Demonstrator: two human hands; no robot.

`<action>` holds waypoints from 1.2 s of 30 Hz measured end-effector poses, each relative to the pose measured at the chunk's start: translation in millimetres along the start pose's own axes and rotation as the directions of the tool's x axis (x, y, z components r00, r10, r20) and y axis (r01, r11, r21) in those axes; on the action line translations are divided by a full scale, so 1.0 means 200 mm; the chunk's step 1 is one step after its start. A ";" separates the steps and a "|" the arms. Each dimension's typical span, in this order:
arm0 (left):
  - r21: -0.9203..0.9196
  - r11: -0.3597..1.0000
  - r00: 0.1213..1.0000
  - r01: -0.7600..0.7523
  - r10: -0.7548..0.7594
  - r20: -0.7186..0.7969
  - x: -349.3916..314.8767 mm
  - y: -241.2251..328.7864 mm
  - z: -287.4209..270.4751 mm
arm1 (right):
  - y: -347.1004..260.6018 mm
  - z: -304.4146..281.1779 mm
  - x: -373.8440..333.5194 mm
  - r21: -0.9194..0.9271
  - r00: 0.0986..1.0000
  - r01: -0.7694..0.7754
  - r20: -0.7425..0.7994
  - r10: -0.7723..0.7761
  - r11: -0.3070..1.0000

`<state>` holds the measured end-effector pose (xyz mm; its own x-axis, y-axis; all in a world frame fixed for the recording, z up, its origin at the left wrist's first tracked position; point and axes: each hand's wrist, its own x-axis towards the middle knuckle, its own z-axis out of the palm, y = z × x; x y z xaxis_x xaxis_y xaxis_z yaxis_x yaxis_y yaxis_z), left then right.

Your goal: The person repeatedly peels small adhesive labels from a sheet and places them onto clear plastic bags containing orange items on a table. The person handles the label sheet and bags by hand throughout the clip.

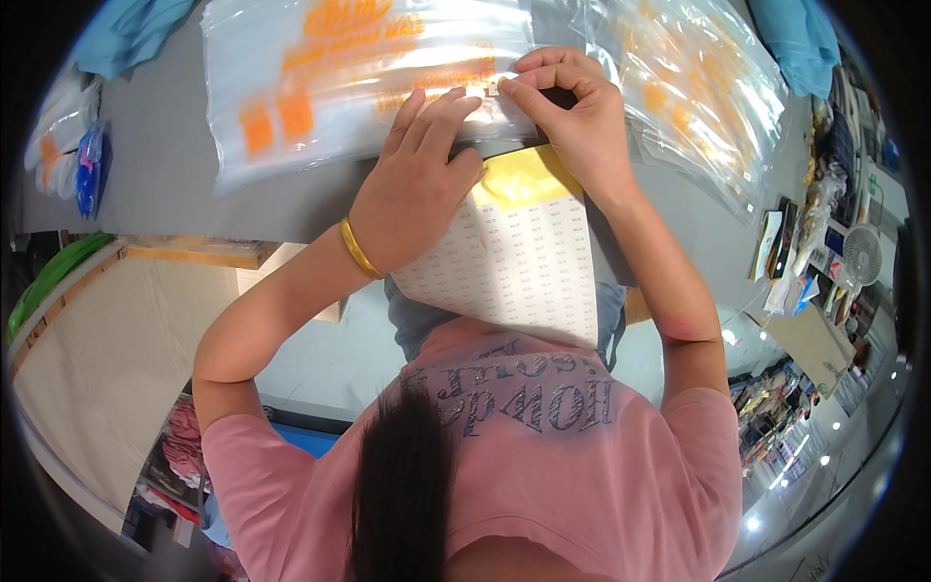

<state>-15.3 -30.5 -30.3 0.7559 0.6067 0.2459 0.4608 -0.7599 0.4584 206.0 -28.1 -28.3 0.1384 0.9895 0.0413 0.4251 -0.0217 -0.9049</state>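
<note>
A stack of clear plastic bags (262, 78) with orange print lies on the grey table in front of me. My left hand (412, 194) has its fingers stretched out flat over the lower edge of the bags, a yellow bangle on its wrist. At that same edge my right hand (572, 107) pinches a small white sticker (494, 89) between thumb and forefinger, right at the bag's surface. Below my hands a sheet of small printed stickers (524, 252) hangs over the table edge toward my lap. Its upper part shows bare yellow backing (529, 179).
At the right lies a second pile of clear orange-printed bags (698, 87). Blue cloth (795, 44) sits at the far right corner, and more blue cloth (126, 34) at the far left. A blue packet (90, 170) rests by the left edge. A small fan (862, 254) stands farther right.
</note>
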 end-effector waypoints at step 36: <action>-0.637 0.327 0.708 0.698 -0.181 0.683 -0.12 0.08 -0.39 | 0.06 -0.79 0.25 -0.072 0.918 0.063 -0.387 -0.086 0.995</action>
<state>-61.3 -39.2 38.5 0.7692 0.4074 -0.4923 0.3822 0.3240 0.8654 358.7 -1.9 28.9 0.4370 0.8550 0.2794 0.4959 0.0302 -0.8678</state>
